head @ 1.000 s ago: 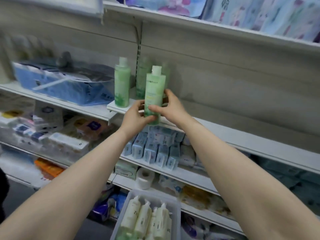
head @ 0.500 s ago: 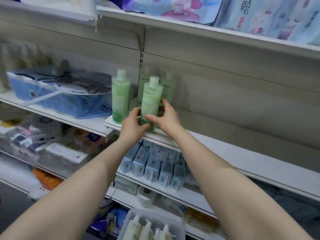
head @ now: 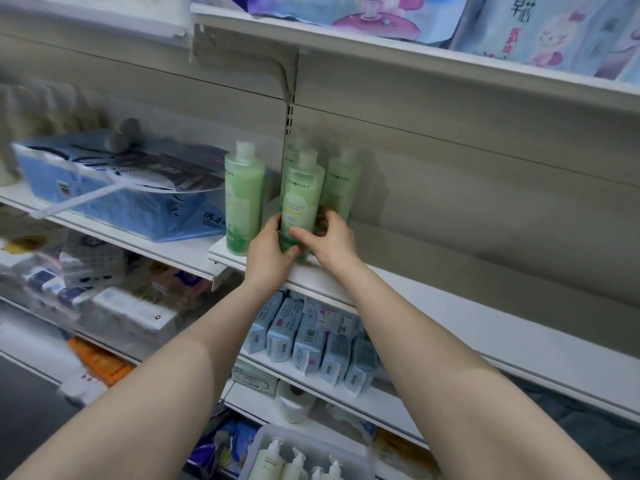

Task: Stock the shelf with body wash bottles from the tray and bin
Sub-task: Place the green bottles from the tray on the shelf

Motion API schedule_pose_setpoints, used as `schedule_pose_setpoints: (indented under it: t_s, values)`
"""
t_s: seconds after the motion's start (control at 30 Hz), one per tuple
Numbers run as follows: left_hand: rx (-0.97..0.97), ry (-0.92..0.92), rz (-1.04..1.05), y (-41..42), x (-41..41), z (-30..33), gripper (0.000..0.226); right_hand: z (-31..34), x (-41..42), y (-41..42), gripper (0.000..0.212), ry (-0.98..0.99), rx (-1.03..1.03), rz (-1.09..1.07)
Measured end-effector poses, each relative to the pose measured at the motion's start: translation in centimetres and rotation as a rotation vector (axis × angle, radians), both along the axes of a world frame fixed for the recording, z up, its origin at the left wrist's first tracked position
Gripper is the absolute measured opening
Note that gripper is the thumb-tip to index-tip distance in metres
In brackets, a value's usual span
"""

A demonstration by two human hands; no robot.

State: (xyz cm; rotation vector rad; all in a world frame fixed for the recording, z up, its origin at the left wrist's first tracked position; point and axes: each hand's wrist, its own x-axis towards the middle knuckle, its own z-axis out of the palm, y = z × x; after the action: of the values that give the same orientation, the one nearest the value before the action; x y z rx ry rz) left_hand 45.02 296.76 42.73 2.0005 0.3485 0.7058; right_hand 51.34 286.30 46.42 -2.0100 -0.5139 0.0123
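A green body wash bottle (head: 302, 202) stands upright at the front of the white shelf (head: 485, 327), its long axis vertical and its base at or just above the shelf board, gripped low down between both my hands. My left hand (head: 268, 249) wraps its lower left side; my right hand (head: 330, 237) curls round the lower right, thumb across the front. The bottle lies straight ahead of me and slightly up, both hands equally near. Two more green bottles (head: 341, 188) stand just behind it against the back panel, and another green bottle (head: 243, 199) just to its left. I judge the coming move a short push backward to seat it. Below, the bin (head: 349, 455) holds white pump bottles (head: 268, 460) not yet shelved.
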Motion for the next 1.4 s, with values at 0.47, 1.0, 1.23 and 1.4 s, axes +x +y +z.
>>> schedule_pose_setpoints:
  t_s: [0.47, 1.0, 1.23, 1.4]
  values:
    - [-0.079, -0.092, 0.008, -2.5, -5.3, -1.9, 0.059, -2.6, -5.4, -3.8, 0.035, 0.08, 0.112, -0.055]
    - [-0.159, 0.219, -0.136, -8.7, -16.3, -18.8, 0.043, -20.5, -18.9, -11.3, 0.024, 0.326, -0.027, -0.14]
    - [-0.227, 0.552, -0.129, -10.1, -23.4, -29.5, 0.045, -31.1, -23.7, -13.6, 0.024, 0.634, -0.11, -0.146]
    - [-0.178, 0.751, -0.086, -10.8, -28.1, -35.4, 0.047, -36.9, -26.0, -14.9, 0.031, 0.792, -0.2, -0.075]
